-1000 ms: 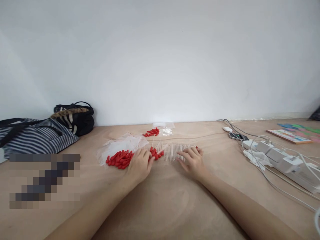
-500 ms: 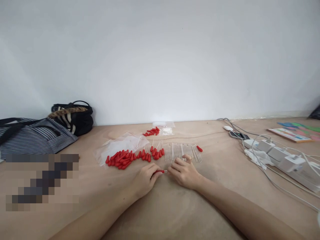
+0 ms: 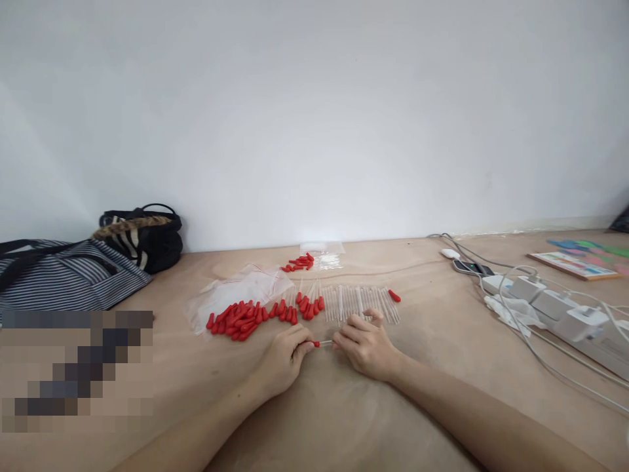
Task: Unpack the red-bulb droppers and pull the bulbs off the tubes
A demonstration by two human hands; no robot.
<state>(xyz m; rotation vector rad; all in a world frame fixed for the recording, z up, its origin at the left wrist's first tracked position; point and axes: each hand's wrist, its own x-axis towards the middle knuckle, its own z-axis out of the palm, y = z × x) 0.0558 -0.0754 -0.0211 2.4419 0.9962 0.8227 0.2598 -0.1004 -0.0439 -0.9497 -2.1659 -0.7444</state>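
My left hand (image 3: 289, 354) pinches a red rubber dropper bulb (image 3: 316, 343), most of it hidden by the fingers. My right hand (image 3: 366, 344) grips a thin clear dropper tube (image 3: 326, 343) that runs in line with the bulb and meets its neck. Just beyond my hands lies a row of clear tubes (image 3: 361, 303) side by side. A heap of loose red bulbs (image 3: 238, 320) lies to the left. Between heap and row, several tubes with red bulbs on their near ends (image 3: 309, 305) are laid out. One single red bulb (image 3: 394, 295) rests at the row's right end.
A clear plastic bag (image 3: 246, 285) lies behind the heap. Further back are more red bulbs (image 3: 298, 263) and a packet of tubes (image 3: 329, 257). Bags (image 3: 73, 272) stand at left; a power strip (image 3: 584, 328) with cables and a phone (image 3: 472, 267) lie at right.
My hands have moved slightly apart, and more of the clear tube shows between them. The view has shifted a little. Both hands keep their hold.
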